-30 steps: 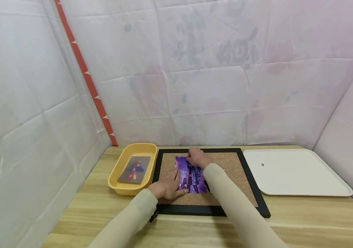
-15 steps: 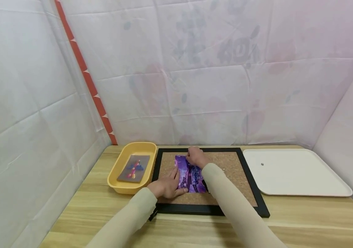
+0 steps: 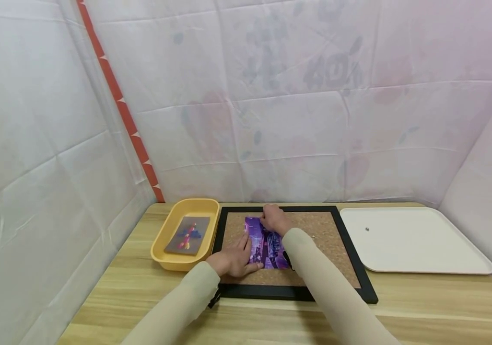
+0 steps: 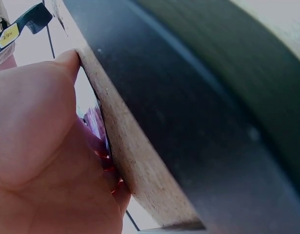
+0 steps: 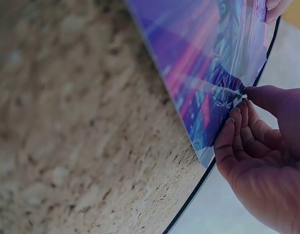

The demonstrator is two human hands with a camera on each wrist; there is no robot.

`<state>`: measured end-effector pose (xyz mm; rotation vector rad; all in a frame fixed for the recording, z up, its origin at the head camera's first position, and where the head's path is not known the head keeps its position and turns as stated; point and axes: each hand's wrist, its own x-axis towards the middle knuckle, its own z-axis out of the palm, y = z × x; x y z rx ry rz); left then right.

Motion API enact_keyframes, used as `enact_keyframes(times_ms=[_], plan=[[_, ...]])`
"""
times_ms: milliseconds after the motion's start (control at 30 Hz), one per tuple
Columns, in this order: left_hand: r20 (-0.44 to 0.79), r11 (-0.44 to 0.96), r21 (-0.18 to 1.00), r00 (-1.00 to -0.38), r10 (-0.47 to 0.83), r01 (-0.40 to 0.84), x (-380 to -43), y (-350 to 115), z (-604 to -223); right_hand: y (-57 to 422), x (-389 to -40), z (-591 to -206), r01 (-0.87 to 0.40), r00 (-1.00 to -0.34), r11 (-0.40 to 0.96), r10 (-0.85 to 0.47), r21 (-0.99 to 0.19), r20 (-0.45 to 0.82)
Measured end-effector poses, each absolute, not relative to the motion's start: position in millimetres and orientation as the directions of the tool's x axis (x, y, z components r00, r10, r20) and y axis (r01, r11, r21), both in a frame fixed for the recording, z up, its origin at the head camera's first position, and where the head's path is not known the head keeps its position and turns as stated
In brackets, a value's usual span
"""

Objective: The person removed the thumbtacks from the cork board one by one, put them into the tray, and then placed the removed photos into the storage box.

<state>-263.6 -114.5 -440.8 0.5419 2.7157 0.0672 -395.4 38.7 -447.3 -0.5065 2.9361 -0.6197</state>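
A purple glossy picture print [image 3: 256, 244] lies on the black-framed corkboard [image 3: 235, 222]. My left hand [image 3: 235, 258] rests on the picture's left side and lower left corner with straight, spread fingers; the left wrist view shows the palm close over the board. My right hand [image 3: 275, 219] is at the picture's top edge, its forearm passing over the picture's right side. In the right wrist view, the thumb and curled fingers pinch a small shiny pushpin [image 5: 244, 95] against the picture, whose film wrinkles around it. Most of the pin is hidden by the fingertips.
Left of the board stands a yellow tray [image 3: 158, 249] with a grey picture card [image 3: 189, 235] in it. On the right lies a white tray [image 3: 418, 239] bearing one tiny metal piece [image 3: 367, 229]. White cloth walls [image 3: 289, 120] border the wooden table [image 3: 112, 292].
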Motion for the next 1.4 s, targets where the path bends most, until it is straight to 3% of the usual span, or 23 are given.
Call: enact_keyframes(times_ms=[967,1167,1400], plan=[[-0.35,0.924,0.099,-0.856,0.379,0.369,-264.0,-113.8,-439.8,46.6,-396.3,-446.2,-0.328,-0.92,0.816,-0.389,-0.476,-0.033],[-0.341,0.92,0.122,-0.855,0.391,0.372,-273.4,-117.0,-453.7,48.4,-396.0,-445.4,-0.344,-0.917,0.808,-0.398,-0.479,-0.011],[-0.339,0.921,0.105,-0.857,0.388,0.375,-271.7,-116.5,-452.8,47.1,-391.6,-445.3,-0.306,-0.933,0.817,-0.36,-0.489,-0.019]])
